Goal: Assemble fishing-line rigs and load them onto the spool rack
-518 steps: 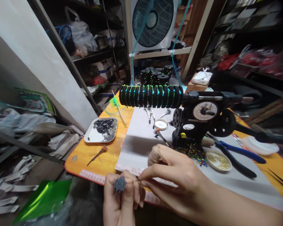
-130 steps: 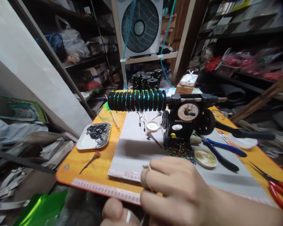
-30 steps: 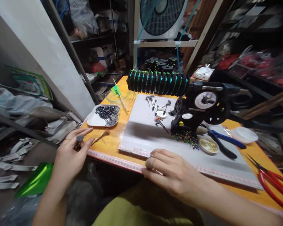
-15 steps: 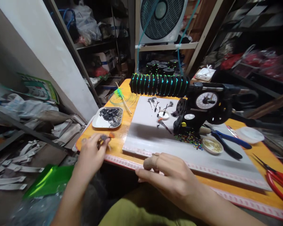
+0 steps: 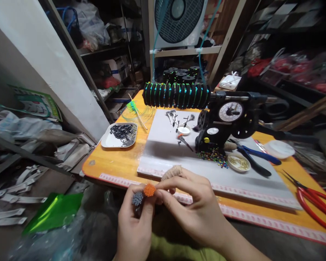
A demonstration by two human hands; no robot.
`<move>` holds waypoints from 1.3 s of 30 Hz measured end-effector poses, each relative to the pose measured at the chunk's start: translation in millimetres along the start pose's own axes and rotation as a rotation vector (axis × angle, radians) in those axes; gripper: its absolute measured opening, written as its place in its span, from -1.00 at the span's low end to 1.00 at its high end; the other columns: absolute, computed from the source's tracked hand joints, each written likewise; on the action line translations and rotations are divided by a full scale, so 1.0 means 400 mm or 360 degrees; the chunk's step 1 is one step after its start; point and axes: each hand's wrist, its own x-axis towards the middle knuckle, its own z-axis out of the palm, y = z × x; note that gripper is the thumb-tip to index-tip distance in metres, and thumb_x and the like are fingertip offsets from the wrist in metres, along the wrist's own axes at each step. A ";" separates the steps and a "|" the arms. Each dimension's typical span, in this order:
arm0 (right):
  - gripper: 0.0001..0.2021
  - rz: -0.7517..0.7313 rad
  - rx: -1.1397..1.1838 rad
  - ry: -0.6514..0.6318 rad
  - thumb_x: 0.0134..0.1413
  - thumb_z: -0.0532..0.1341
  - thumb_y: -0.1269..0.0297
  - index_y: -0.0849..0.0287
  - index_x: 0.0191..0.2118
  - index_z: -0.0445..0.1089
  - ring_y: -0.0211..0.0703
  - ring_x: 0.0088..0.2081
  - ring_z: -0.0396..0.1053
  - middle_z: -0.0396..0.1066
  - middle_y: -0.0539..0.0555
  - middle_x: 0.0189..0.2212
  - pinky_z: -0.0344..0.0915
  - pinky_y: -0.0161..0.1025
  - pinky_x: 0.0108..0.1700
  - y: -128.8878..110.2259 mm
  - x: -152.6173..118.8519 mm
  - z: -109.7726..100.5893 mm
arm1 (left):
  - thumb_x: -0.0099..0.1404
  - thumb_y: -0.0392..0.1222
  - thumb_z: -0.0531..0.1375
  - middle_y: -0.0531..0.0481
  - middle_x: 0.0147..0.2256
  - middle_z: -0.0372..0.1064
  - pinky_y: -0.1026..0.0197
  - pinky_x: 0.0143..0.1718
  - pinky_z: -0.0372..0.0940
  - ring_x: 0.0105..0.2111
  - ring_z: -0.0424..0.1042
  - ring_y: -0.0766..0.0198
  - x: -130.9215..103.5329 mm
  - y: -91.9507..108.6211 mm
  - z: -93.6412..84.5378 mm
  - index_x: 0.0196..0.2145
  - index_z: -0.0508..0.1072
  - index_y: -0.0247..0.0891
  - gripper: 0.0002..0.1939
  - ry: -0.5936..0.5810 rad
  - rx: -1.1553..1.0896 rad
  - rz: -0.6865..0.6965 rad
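Note:
My left hand (image 5: 136, 217) is closed around two small bundles, one tipped with a grey cluster (image 5: 137, 198) and the other with an orange cluster (image 5: 149, 189). Thumb and index finger of my right hand (image 5: 188, 195) pinch together at the right side of the orange cluster; anything between them is too small to make out. Tan wrapping covers a finger of my right hand. Both hands meet over my lap at the table's front edge. Beyond them, a white board (image 5: 163, 159) carries thin dark-stemmed pieces around a small white dish (image 5: 184, 129).
A black machine (image 5: 222, 119) with a ribbed roller (image 5: 176, 95) stands on the board. Loose coloured beads, a bead dish (image 5: 239, 162), blue-handled pliers (image 5: 260, 155) and red scissors (image 5: 313, 204) lie to the right. At left is a white tray (image 5: 104, 139) of black pieces.
My left hand has moved right from the table's left part, bringing the grey and orange bundles to my right hand. My right fingers now touch the orange one. The view has shifted slightly.

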 end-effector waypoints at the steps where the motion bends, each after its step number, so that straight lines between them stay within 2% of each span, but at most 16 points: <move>1: -0.89 -0.0001 -0.0008 0.0022 0.10 0.25 0.52 0.28 -0.37 0.54 -0.26 -0.43 0.38 0.41 0.06 -0.48 0.32 -0.34 -0.40 -0.002 -0.004 0.000 | 0.20 -0.07 0.36 0.07 -0.43 0.46 0.35 -0.31 0.39 -0.41 0.46 0.31 -0.006 0.001 0.008 -0.35 0.50 -0.19 -0.82 0.0028 0.0015 0.0011; 4: -0.88 -0.0015 -0.0011 0.0065 0.07 0.24 0.53 0.24 -0.35 0.53 -0.25 -0.43 0.35 0.40 0.04 -0.48 0.33 -0.33 -0.40 0.000 -0.013 0.000 | 0.17 -0.02 0.38 0.06 -0.43 0.47 0.31 -0.26 0.36 -0.38 0.45 0.28 -0.021 0.004 0.026 -0.35 0.51 -0.18 -0.79 0.0067 0.0046 0.0035; 8: -0.88 -0.0024 0.0039 0.0077 0.12 0.27 0.50 0.17 -0.30 0.56 -0.22 -0.40 0.41 0.45 0.05 -0.44 0.39 -0.32 -0.38 0.010 -0.024 -0.004 | 0.18 0.01 0.36 0.05 -0.48 0.44 0.30 -0.30 0.35 -0.44 0.44 0.27 -0.027 0.007 0.027 -0.40 0.52 -0.19 -0.77 0.0075 0.0179 0.0130; 14: -0.87 -0.0071 -0.0097 0.0091 0.08 0.24 0.54 0.22 -0.33 0.52 -0.22 -0.43 0.39 0.41 0.05 -0.48 0.38 -0.31 -0.40 0.002 -0.027 -0.001 | 0.18 0.01 0.36 0.08 -0.49 0.42 0.35 -0.37 0.32 -0.47 0.39 0.29 -0.027 0.000 0.023 -0.40 0.51 -0.18 -0.78 0.0132 0.0293 0.0230; 17: -0.87 -0.0068 -0.0105 0.0136 0.05 0.24 0.54 0.23 -0.33 0.53 -0.22 -0.42 0.39 0.43 0.06 -0.47 0.37 -0.33 -0.39 -0.002 -0.030 0.004 | 0.17 -0.01 0.37 0.10 -0.47 0.43 0.39 -0.31 0.32 -0.43 0.40 0.32 -0.032 -0.001 0.032 -0.40 0.53 -0.17 -0.80 0.0174 0.0266 0.0284; 19: -0.87 -0.0041 -0.0091 0.0130 0.05 0.25 0.53 0.22 -0.33 0.54 -0.22 -0.41 0.40 0.44 0.06 -0.46 0.38 -0.33 -0.38 0.000 -0.033 0.005 | 0.13 -0.01 0.40 0.10 -0.47 0.45 0.40 -0.29 0.34 -0.42 0.41 0.33 -0.035 0.001 0.040 -0.41 0.53 -0.16 -0.79 0.0199 0.0179 0.0229; 22: -0.86 -0.0022 -0.0063 0.0099 0.06 0.26 0.53 0.21 -0.31 0.55 -0.22 -0.39 0.41 0.44 0.07 -0.44 0.39 -0.33 -0.35 0.007 -0.039 0.001 | 0.10 0.00 0.42 0.10 -0.49 0.46 0.41 -0.34 0.37 -0.44 0.43 0.34 -0.036 0.004 0.042 -0.43 0.53 -0.16 -0.78 0.0203 -0.0110 -0.0023; 24: -0.85 -0.0044 -0.0038 0.0073 0.08 0.25 0.54 0.21 -0.28 0.55 -0.23 -0.37 0.41 0.43 0.07 -0.43 0.39 -0.34 -0.34 0.013 -0.046 -0.007 | 0.13 -0.02 0.41 0.10 -0.51 0.44 0.43 -0.40 0.36 -0.47 0.43 0.37 -0.030 0.003 0.033 -0.45 0.52 -0.16 -0.79 0.0113 -0.0247 -0.0108; 25: -0.84 -0.0064 -0.0036 0.0059 0.10 0.25 0.54 0.21 -0.26 0.55 -0.23 -0.36 0.42 0.43 0.07 -0.41 0.39 -0.35 -0.34 0.015 -0.050 -0.011 | 0.17 -0.05 0.39 0.10 -0.52 0.42 0.44 -0.41 0.35 -0.48 0.41 0.38 -0.026 0.002 0.024 -0.47 0.51 -0.17 -0.80 0.0067 -0.0254 -0.0067; 27: -0.84 -0.0106 -0.0085 0.0023 0.12 0.25 0.55 0.23 -0.23 0.55 -0.22 -0.34 0.42 0.43 0.09 -0.39 0.39 -0.34 -0.33 0.020 -0.058 -0.021 | 0.23 -0.16 0.34 0.09 -0.52 0.38 0.44 -0.42 0.34 -0.48 0.38 0.38 -0.015 -0.002 0.002 -0.48 0.49 -0.19 -0.83 -0.0012 -0.0167 0.0168; 29: -0.84 -0.0136 -0.0210 -0.0030 0.14 0.24 0.56 0.24 -0.22 0.54 -0.20 -0.33 0.41 0.43 0.11 -0.38 0.39 -0.31 -0.33 0.023 -0.065 -0.029 | 0.28 -0.25 0.29 0.08 -0.51 0.37 0.41 -0.43 0.33 -0.47 0.38 0.36 -0.005 -0.005 -0.021 -0.45 0.48 -0.19 -0.86 -0.0067 -0.0037 0.0424; 31: -0.84 -0.0169 -0.0341 -0.0074 0.16 0.22 0.57 0.26 -0.23 0.53 -0.20 -0.34 0.40 0.42 0.12 -0.38 0.38 -0.29 -0.33 0.024 -0.067 -0.035 | 0.31 -0.31 0.25 0.06 -0.49 0.39 0.38 -0.43 0.34 -0.46 0.40 0.34 0.001 -0.008 -0.039 -0.40 0.49 -0.18 -0.88 -0.0136 0.0062 0.0590; 34: -0.83 -0.0208 -0.0422 -0.0098 0.15 0.21 0.60 0.28 -0.24 0.53 -0.20 -0.35 0.37 0.41 0.12 -0.39 0.36 -0.27 -0.33 0.023 -0.065 -0.038 | 0.32 -0.36 0.22 0.05 -0.48 0.40 0.36 -0.45 0.33 -0.46 0.40 0.31 0.002 -0.013 -0.050 -0.37 0.47 -0.19 -0.88 -0.0185 0.0114 0.0668; 39: -0.84 -0.0226 -0.0406 -0.0119 0.15 0.23 0.58 0.28 -0.21 0.52 -0.19 -0.34 0.36 0.41 0.13 -0.38 0.34 -0.25 -0.32 0.022 -0.064 -0.038 | 0.33 -0.35 0.21 0.06 -0.47 0.38 0.34 -0.47 0.30 -0.47 0.39 0.31 -0.004 -0.021 -0.045 -0.39 0.43 -0.19 -0.86 -0.0181 0.0121 0.0601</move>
